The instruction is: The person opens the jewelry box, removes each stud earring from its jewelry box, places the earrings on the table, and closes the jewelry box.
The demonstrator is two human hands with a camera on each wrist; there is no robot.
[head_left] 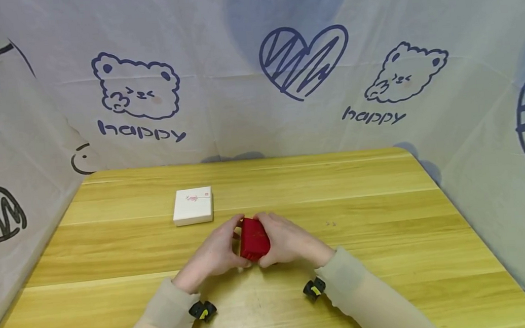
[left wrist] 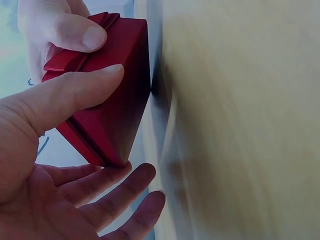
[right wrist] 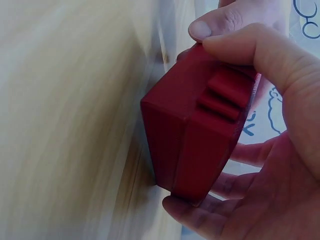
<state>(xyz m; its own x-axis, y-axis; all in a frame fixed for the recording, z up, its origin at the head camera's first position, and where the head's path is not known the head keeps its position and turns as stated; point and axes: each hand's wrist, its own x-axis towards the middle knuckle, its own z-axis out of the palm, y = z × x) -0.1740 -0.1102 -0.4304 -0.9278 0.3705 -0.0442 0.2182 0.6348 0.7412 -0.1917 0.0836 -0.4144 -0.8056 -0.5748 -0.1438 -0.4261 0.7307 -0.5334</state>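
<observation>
Although the red box (head_left: pixel 255 238) is held from both sides, it is not met equally closely by the two hands. It is seen just below the middle of the head view, over the wooden table (head_left: pixel 385 216), with its longer direction running roughly up and down the frame, across the gap between the palms. By the right hand (head_left: pixel 287 239), entering from the lower right, the box's right edge is covered and closely cupped; by the left hand (head_left: pixel 218 248), entering from the lower left, it is pinched more loosely, a gap being left between palm and box. On each side the thumb is set at the box's lower end in the frame and the fingers are curved toward its upper end; in the left wrist view some left fingers are spread clear of it. So the right hand is judged the nearer. Whether the underside is fully rested on the wood cannot be told. Toward the upper left of the hands, a white box (head_left: pixel 193 205) is left untouched.
</observation>
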